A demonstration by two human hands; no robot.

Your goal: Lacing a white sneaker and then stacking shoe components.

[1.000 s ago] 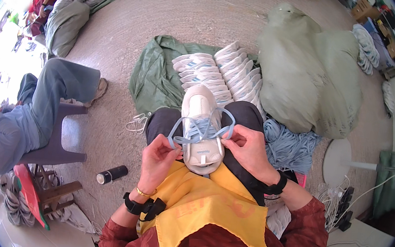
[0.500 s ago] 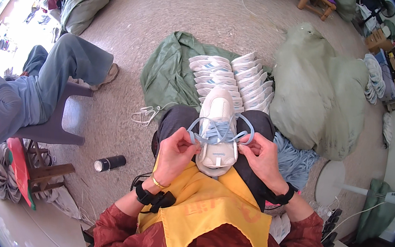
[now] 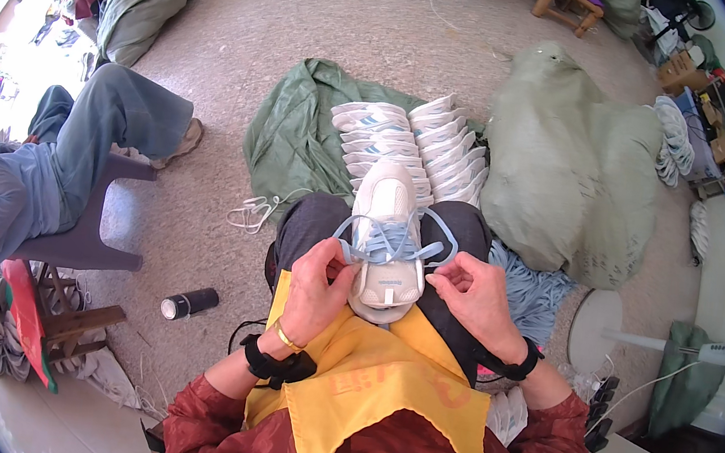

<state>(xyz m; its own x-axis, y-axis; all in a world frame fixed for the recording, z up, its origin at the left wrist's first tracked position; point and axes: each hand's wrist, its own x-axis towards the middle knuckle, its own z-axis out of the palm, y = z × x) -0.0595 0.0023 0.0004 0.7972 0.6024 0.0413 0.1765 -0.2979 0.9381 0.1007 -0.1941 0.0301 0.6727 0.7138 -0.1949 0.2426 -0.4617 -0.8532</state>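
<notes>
The left hand (image 3: 313,288) is raised, its thumb and fingertips pinched on the blue lace (image 3: 392,241). The right hand (image 3: 482,303) has thumb and forefinger almost together beside the lace; its grip cannot be confirmed. A bulging grey-green sack (image 3: 570,161) conceals its contents. The white shoe (image 3: 384,195) lies between both hands, heel toward the yellow apron (image 3: 393,384).

white sneaker (image 3: 381,194), roughly mid-frame | top facing up, toe (image 3: 387,175) toward the upper edge, tongue (image 3: 392,277) toward the lower | light-blue laces (image 3: 389,242) threaded across it, bowing out pretty wide left and right
</notes>
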